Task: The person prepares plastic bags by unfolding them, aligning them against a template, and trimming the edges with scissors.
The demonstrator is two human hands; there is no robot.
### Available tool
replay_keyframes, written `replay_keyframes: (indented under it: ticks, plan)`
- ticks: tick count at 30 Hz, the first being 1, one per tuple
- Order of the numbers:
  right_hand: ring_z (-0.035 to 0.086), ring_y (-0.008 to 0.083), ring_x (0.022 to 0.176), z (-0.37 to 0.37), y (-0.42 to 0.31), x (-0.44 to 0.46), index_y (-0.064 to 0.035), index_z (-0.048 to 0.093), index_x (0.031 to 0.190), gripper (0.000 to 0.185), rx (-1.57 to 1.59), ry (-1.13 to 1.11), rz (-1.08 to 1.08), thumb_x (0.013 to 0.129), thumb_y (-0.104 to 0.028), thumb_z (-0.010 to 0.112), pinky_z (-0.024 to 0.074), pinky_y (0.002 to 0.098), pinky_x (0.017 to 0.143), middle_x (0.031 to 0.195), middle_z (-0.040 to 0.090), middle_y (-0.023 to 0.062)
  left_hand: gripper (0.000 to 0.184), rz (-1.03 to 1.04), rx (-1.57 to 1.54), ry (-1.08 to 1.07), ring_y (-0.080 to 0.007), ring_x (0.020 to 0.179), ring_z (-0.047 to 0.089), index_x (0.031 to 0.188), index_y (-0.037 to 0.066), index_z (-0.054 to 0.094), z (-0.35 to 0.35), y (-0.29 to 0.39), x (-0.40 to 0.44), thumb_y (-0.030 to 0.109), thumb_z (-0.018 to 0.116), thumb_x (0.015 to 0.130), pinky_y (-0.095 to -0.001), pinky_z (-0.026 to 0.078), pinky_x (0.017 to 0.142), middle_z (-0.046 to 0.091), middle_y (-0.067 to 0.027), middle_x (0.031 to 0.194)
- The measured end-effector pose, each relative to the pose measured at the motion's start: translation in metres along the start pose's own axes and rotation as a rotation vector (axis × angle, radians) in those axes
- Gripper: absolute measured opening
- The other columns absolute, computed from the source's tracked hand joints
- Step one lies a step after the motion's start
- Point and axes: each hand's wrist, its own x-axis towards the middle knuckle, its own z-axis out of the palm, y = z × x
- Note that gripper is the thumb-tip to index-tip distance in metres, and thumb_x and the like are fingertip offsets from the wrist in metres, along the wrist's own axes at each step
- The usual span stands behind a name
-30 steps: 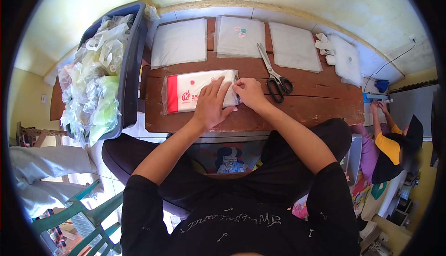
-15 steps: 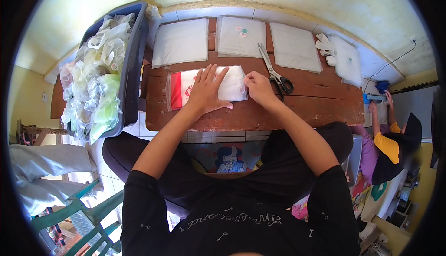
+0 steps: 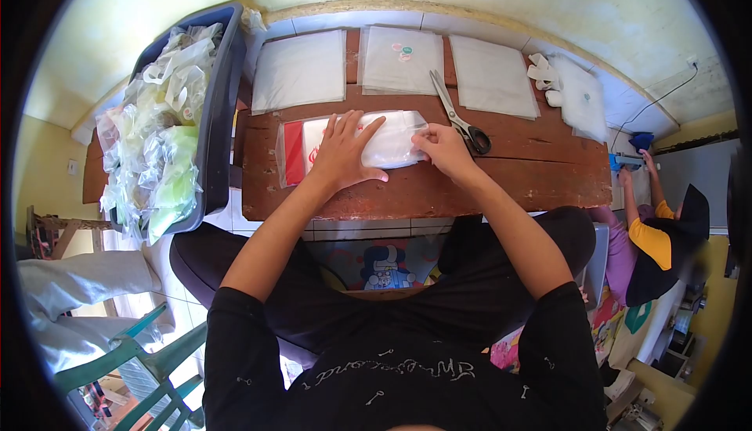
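Note:
A red and white printed plastic bag (image 3: pixel 294 154), in or under a clear plastic layer, lies flat on the brown wooden table (image 3: pixel 501 183). My left hand (image 3: pixel 345 149) rests on its middle with fingers spread. At the bag's right end, my right hand (image 3: pixel 443 149) pinches the clear plastic edge between thumb and fingers. That end looks slightly lifted and bulged. Just beyond my right hand lie black-handled scissors (image 3: pixel 462 122), their blades pointing away.
Stacks of clear plastic sheets or bags (image 3: pixel 299 72) line the table's far side; one stack (image 3: pixel 403 71) bears small round stickers. A dark tub (image 3: pixel 222 94) of plastic bags stands left. At right, another person (image 3: pixel 654 247) works. A green chair (image 3: pixel 153 360) is lower left.
My right hand has changed its grip on the bag's right end, and the plastic there has risen and bulged. My left hand stays pressed on the bag. The view has shifted slightly.

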Motion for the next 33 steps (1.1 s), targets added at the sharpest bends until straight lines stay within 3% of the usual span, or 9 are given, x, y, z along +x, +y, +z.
replay_keyframes:
  ticks: [6,18,21,24,33]
  plan:
    - [0.065,0.0177,0.066,0.005,0.002,-0.005,0.0007,0.067,0.087,0.022,-0.097,0.212,-0.039,0.083,-0.020,0.072,0.0506,0.0310,0.064,0.077,0.071,0.0111,0.110,-0.002,0.008,0.008,-0.0366,0.138,0.034,0.146,0.021,0.041,0.001,-0.001,-0.001,0.061,0.083,0.053,-0.0543,0.020,0.117,0.040,-0.0188,0.144]
    - [0.064,0.0145,0.061,0.001,0.005,0.002,0.0016,0.062,0.082,0.017,-0.016,0.321,-0.057,0.092,-0.013,0.061,0.0492,0.0294,0.057,0.070,0.068,0.0089,0.111,0.007,0.001,0.007,-0.0368,0.136,0.036,0.145,0.017,0.041,0.000,-0.004,-0.001,0.064,0.081,0.053,-0.0554,0.021,0.115,0.043,-0.0206,0.139]
    - [0.064,0.0139,0.060,-0.003,-0.002,-0.001,0.0013,0.061,0.083,0.016,0.174,0.304,0.014,0.094,-0.010,0.059,0.0503,0.0281,0.056,0.072,0.068,0.0084,0.111,0.017,-0.001,0.017,-0.0365,0.135,0.036,0.145,0.017,0.041,0.000,-0.005,-0.001,0.064,0.081,0.053,-0.0550,0.022,0.115,0.043,-0.0200,0.138]
    - [0.065,0.0146,0.067,-0.009,-0.011,-0.004,-0.0008,0.059,0.093,0.014,0.172,0.233,0.083,0.098,-0.013,0.054,0.0528,0.0266,0.063,0.078,0.068,0.0079,0.110,0.008,0.007,0.004,-0.0360,0.135,0.036,0.145,0.017,0.041,-0.001,-0.004,-0.001,0.064,0.080,0.055,-0.0545,0.021,0.115,0.043,-0.0197,0.139]
    - [0.064,0.0125,0.071,-0.023,0.003,0.005,-0.0022,0.060,0.094,0.015,0.091,0.178,0.058,0.099,-0.016,0.056,0.0503,0.0256,0.062,0.084,0.068,0.0069,0.104,0.010,0.056,-0.003,-0.0335,0.135,0.037,0.146,0.017,0.040,0.000,-0.005,-0.002,0.068,0.074,0.062,-0.0539,0.020,0.116,0.044,-0.0175,0.139]
